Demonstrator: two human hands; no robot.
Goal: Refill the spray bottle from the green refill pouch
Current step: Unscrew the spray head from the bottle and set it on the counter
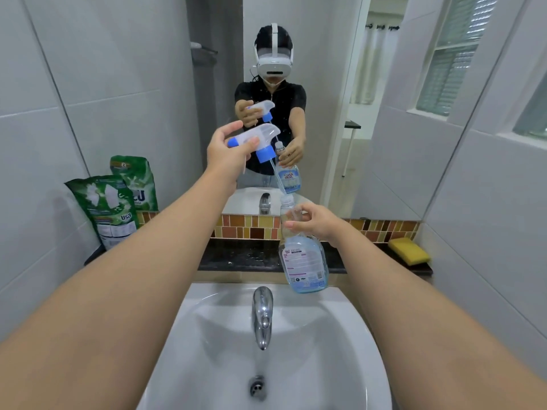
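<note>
My right hand [318, 221] grips the neck of the clear spray bottle [303, 261], held upright above the back of the sink with a little blue liquid at its bottom. My left hand [223, 150] holds the white and blue trigger sprayer head [256, 139], lifted off the bottle. Its thin dip tube [278, 179] slants down, its tip still at the bottle's open mouth. The green refill pouch [105, 208] stands on the dark ledge at the left, leaning on the wall and apart from both hands.
A white sink [340, 335] with a chrome tap [262, 315] lies below the bottle. A yellow sponge [408, 251] sits on the dark ledge [245, 257] at the right. The mirror [325, 84] behind the ledge reflects the person, bottle and pouch.
</note>
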